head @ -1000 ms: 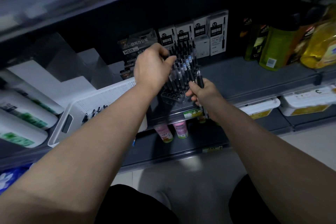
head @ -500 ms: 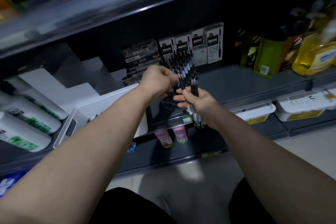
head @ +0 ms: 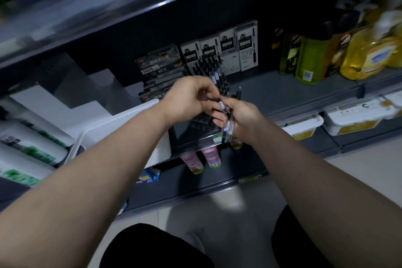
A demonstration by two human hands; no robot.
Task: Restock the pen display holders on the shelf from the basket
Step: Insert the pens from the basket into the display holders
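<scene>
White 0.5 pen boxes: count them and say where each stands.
4, in a row at the back of the shelf, behind the pen display holder: leftmost box, second box, third box, rightmost box. Others may be hidden behind it.

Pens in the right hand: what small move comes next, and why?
Probably pull the one pen pinched by the left hand clear of the bundle gripped in the right hand, ready for the holder, whose front slots look empty while its back rows are full.
</scene>
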